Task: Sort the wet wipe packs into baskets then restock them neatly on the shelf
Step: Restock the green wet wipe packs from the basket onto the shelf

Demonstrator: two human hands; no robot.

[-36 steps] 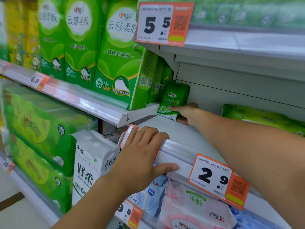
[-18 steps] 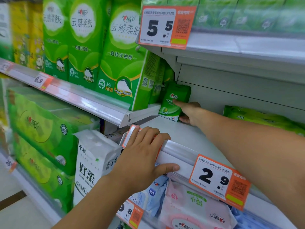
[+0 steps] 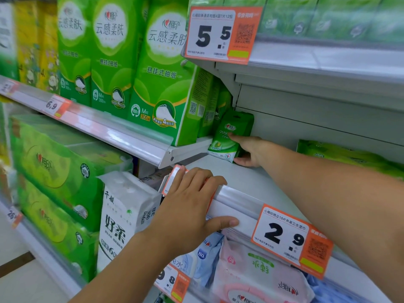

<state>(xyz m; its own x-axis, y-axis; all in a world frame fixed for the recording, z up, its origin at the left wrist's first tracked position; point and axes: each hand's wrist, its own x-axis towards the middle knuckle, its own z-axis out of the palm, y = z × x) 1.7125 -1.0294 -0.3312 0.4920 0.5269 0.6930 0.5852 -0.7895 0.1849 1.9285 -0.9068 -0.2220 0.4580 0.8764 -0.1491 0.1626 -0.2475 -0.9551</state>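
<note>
The small green wipe pack [image 3: 231,136] has been tipped more upright and pushed deeper left, pinched by the right hand [image 3: 249,150] at the shelf's back corner. The shelf lip is pressed under the flattened left hand [image 3: 192,204]. Placement seems nearly finished.

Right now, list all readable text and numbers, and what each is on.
"5.5": upper price tag.
"2.9": lower price tag.
"6.9": left price tag.
"云感柔肤", "悬挂式抽纸", "M码 300": tall green tissue pack.
"好柔": white tissue pack.
"999": small green wipe pack under the right hand.
"80": blue wipe pack.
Small print on tags and QR codes: too blurred.
</note>
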